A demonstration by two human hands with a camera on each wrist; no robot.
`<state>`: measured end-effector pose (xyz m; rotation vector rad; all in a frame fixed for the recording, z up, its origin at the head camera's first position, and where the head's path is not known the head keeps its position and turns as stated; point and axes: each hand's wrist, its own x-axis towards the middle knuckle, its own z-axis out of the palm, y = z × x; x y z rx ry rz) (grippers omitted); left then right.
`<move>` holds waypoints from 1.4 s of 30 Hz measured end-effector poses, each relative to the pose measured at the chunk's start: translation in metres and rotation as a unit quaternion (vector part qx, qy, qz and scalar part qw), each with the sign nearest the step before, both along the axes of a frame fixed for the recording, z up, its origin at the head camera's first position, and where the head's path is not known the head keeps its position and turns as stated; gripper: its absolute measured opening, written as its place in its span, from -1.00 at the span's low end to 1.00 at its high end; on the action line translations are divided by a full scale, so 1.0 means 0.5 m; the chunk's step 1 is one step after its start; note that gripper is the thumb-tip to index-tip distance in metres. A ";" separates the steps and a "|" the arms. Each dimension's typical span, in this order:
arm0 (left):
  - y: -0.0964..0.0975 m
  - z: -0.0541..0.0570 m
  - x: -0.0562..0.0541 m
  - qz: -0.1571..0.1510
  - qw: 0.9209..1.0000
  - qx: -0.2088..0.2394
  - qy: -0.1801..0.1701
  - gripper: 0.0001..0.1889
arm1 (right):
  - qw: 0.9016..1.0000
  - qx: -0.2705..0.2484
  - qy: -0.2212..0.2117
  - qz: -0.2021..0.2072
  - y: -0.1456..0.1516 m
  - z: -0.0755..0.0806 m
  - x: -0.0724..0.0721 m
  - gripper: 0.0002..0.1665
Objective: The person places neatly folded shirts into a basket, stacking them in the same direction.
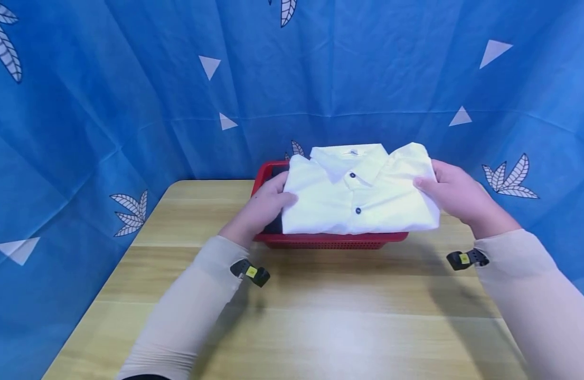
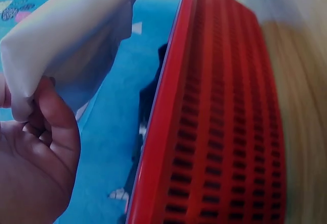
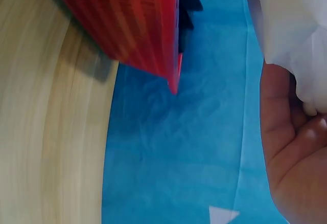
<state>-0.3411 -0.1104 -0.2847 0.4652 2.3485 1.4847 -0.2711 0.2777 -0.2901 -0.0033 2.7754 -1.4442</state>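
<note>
A folded white shirt (image 1: 335, 206) with a collar and dark buttons hangs above a red plastic basket (image 1: 330, 243). My left hand (image 1: 265, 206) pinches its left edge between thumb and fingers. At its right edge my right hand (image 1: 455, 195) grips the cloth, thumb on top. In the left wrist view the shirt (image 2: 66, 35) is held apart from the basket's slotted wall (image 2: 219, 111). The right wrist view has curled fingers (image 3: 278, 116) under the shirt's edge. Most of the basket's inside is hidden by the shirt; something dark lies in it.
The basket stands at the far edge of a light wooden table (image 1: 320, 316). Behind and to the left hangs a blue curtain (image 1: 368, 68) printed with white leaves and triangles. A small black device (image 1: 251, 272) is strapped at each wrist.
</note>
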 end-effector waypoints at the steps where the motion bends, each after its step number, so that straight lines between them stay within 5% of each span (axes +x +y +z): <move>1: -0.008 0.002 -0.006 0.001 1.000 0.000 0.000 -0.29 | 1.000 -0.004 -0.002 0.001 -0.008 0.000 -0.007 -0.30; 12: -0.072 -0.002 -0.056 0.005 1.000 0.008 0.027 -0.37 | 1.000 -0.005 -0.014 0.006 -0.077 -0.008 -0.060 -0.24; 20: -0.091 -0.015 -0.068 0.027 0.998 -0.046 0.039 -0.33 | 0.999 0.034 -0.022 0.014 -0.108 -0.021 -0.077 -0.23; 32: -0.094 -0.039 -0.062 0.047 0.985 -0.150 0.072 -0.20 | 0.995 0.096 -0.009 0.026 -0.124 -0.060 -0.091 -0.23; 42: -0.069 -0.048 -0.039 0.057 0.963 -0.246 0.098 -0.12 | 0.983 0.179 0.011 0.031 -0.128 -0.076 -0.092 -0.24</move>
